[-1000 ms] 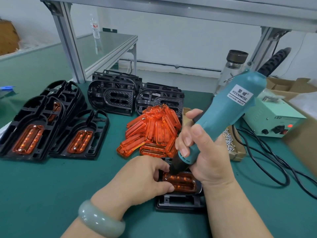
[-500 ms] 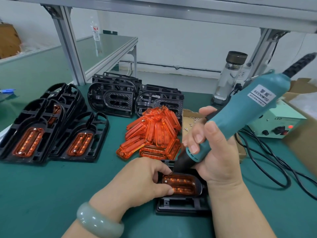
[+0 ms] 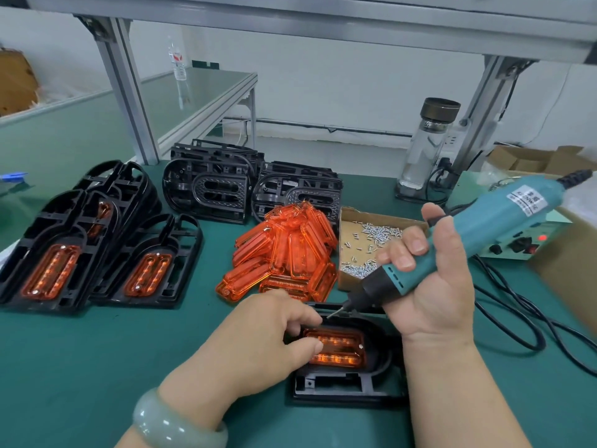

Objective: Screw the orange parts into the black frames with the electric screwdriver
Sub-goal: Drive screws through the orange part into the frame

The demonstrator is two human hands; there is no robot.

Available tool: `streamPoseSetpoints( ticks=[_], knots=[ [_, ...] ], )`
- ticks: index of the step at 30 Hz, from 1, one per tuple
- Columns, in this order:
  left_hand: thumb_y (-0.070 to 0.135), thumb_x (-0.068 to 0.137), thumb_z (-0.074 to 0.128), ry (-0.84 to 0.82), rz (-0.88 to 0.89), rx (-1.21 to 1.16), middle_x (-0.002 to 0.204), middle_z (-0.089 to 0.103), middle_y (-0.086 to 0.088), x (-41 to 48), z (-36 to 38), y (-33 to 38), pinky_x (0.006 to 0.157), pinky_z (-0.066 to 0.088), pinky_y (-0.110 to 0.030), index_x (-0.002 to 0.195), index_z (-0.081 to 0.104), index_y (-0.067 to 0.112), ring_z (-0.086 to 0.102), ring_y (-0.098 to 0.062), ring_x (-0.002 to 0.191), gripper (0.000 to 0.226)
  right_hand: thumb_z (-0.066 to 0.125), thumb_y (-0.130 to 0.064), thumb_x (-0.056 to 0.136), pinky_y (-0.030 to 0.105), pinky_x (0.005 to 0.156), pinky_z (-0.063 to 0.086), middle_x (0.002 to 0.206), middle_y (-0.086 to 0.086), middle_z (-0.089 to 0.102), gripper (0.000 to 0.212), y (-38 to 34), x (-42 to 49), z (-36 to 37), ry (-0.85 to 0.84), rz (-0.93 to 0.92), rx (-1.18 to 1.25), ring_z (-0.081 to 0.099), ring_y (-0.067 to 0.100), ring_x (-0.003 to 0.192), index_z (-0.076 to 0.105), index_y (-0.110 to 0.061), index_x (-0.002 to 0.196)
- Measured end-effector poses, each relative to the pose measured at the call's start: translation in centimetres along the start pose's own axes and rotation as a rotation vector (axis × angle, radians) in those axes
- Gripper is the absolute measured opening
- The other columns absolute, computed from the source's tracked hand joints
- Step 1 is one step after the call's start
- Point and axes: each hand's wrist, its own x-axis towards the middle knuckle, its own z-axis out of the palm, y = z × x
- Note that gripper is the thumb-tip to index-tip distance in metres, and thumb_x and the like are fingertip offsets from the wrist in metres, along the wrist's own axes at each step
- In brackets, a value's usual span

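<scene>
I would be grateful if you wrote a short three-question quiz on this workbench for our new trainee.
1. True or false: the right hand grips the electric screwdriver.
2. Relative to the orange pile, the box of screws lies: a) to its left; b) to its right; c) on top of it.
3. Fill in: the left hand holds an orange part seated in a black ____.

Key: 1 true; 2 b; 3 frame.
</scene>
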Motion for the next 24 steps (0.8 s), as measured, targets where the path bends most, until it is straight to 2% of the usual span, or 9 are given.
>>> streamPoseSetpoints(
  ticks=[3,5,7,11,14,16,19,22,24],
  knots=[
    [0.053,0.07,0.069,0.034,0.081,-0.042,0.097,0.05,0.025,0.2,-0.1,0.9,0.084,0.037,-0.007,0.11,0.062,0.042,0.047,0.011,0.095,0.042,0.058,-0.037,0.083,0.019,0.056,0.045,0.058,-0.012,0.047,0.02,-0.2,0.0,-0.3,0.051,-0.017,0.036,0.045,0.002,0.045,0.056,-0.024,0.098],
    [0.059,0.064,0.069,-0.036,0.136,-0.012,0.113,0.041,0.034,0.4,0.1,1.5,0.095,0.028,-0.003,0.123,0.052,0.042,0.038,0.014,0.11,0.064,0.049,-0.036,0.087,0.018,0.057,0.045,0.057,-0.012,0.047,0.017,-0.3,0.1,-0.4,0.072,-0.02,0.067,0.045,0.001,0.045,0.055,-0.024,0.097],
    [0.063,0.061,0.072,-0.089,0.169,0.033,0.124,0.03,0.036,0.6,0.7,1.7,0.099,0.015,0.003,0.136,0.037,0.04,0.024,0.017,0.118,0.086,0.047,-0.036,0.088,0.018,0.056,0.044,0.057,-0.012,0.046,0.016,-0.4,0.1,-0.4,0.089,-0.019,0.093,0.044,0.001,0.044,0.055,-0.024,0.097],
    [0.065,0.059,0.074,-0.146,0.199,0.165,0.148,0.019,0.019,0.8,1.7,2.1,0.116,0.016,-0.024,0.147,0.018,0.034,0.011,-0.001,0.136,0.109,0.045,-0.036,0.09,0.018,0.056,0.044,0.057,-0.012,0.045,0.017,-0.6,0.0,-0.6,0.115,-0.019,0.117,0.043,0.001,0.044,0.055,-0.024,0.096],
    [0.065,0.059,0.073,-0.169,0.22,0.233,0.152,0.016,0.015,1.0,2.1,2.3,0.118,0.016,-0.031,0.149,0.017,0.03,0.005,-0.005,0.138,0.111,0.045,-0.037,0.09,0.018,0.056,0.044,0.057,-0.012,0.044,0.017,-0.7,0.1,-0.8,0.122,-0.03,0.126,0.043,0.0,0.045,0.055,-0.024,0.097],
    [0.064,0.06,0.073,-0.171,0.211,0.251,0.154,0.013,0.014,1.0,2.2,2.3,0.118,0.011,-0.031,0.149,0.016,0.031,0.001,-0.004,0.138,0.111,0.046,-0.037,0.091,0.018,0.056,0.044,0.057,-0.012,0.044,0.017,-0.8,0.1,-0.8,0.122,-0.031,0.137,0.042,0.0,0.045,0.055,-0.025,0.097],
    [0.064,0.062,0.073,-0.163,0.22,0.26,0.146,0.019,0.014,1.0,2.2,2.3,0.111,0.005,-0.024,0.148,0.018,0.035,0.003,-0.004,0.133,0.106,0.049,-0.039,0.089,0.016,0.057,0.044,0.058,-0.013,0.044,0.017,-0.9,0.1,-0.9,0.115,-0.019,0.176,0.042,0.0,0.046,0.057,-0.025,0.095],
    [0.063,0.062,0.073,-0.166,0.202,0.205,0.138,0.02,0.016,0.7,2.3,2.4,0.114,-0.004,-0.034,0.144,0.021,0.041,0.003,0.001,0.128,0.1,0.05,-0.039,0.089,0.015,0.057,0.044,0.058,-0.013,0.044,0.017,-1.0,0.2,-1.1,0.132,-0.004,0.222,0.043,0.0,0.045,0.059,-0.025,0.092],
    [0.063,0.06,0.073,-0.168,0.172,0.155,0.137,0.018,0.02,0.3,2.3,2.2,0.116,0.004,-0.037,0.141,0.02,0.047,0.005,-0.001,0.129,0.097,0.06,-0.037,0.084,0.016,0.056,0.044,0.058,-0.013,0.044,0.014,-1.1,0.2,-1.0,0.142,0.002,0.243,0.043,0.0,0.045,0.061,-0.024,0.09]
  ],
)
